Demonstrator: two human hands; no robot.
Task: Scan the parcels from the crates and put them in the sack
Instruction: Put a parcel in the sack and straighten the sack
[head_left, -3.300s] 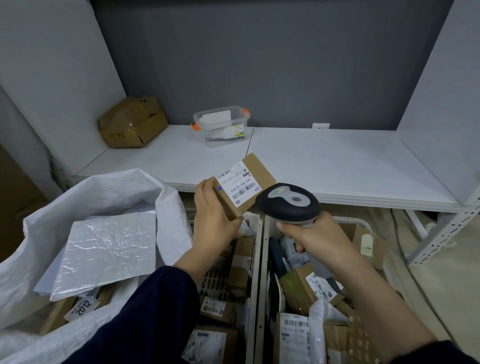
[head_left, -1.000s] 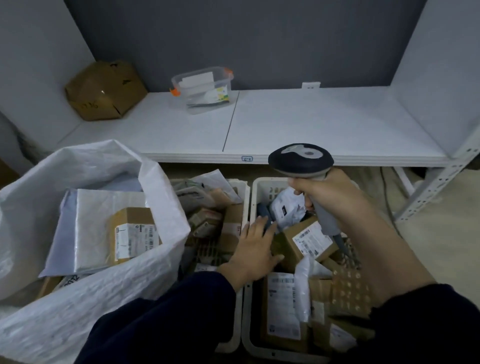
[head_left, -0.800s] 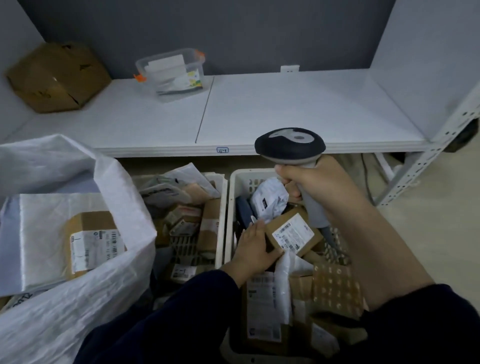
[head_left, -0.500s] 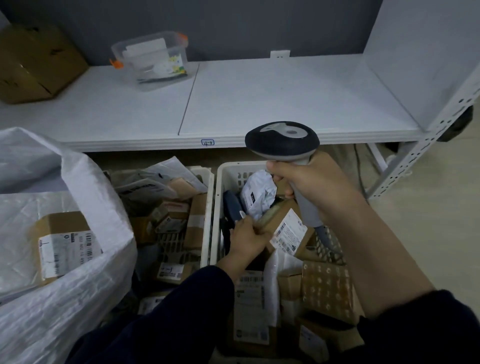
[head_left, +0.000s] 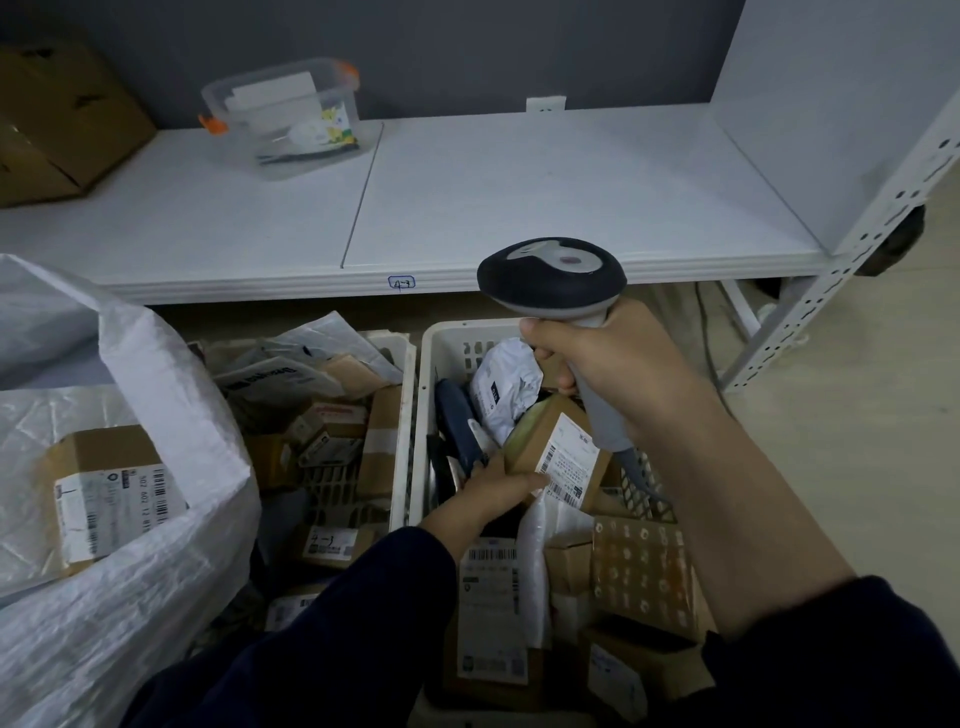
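At 9 o'clock, the crinkled white woven-plastic sack (head_left: 156, 519) holds a labelled cardboard box (head_left: 111, 493). At centre, the left hand (head_left: 493, 488) grips a small brown cardboard parcel with a white label (head_left: 558, 452), tilted above the white slotted plastic crate (head_left: 441, 343). It looks light, stiff, best held by its edges. At 1 o'clock, the right hand (head_left: 618, 364) is closed around the grey-and-black handheld scanner (head_left: 550, 278).

Crinkly woven-plastic sack (head_left: 156, 597); matt cardboard parcel (head_left: 540, 441)
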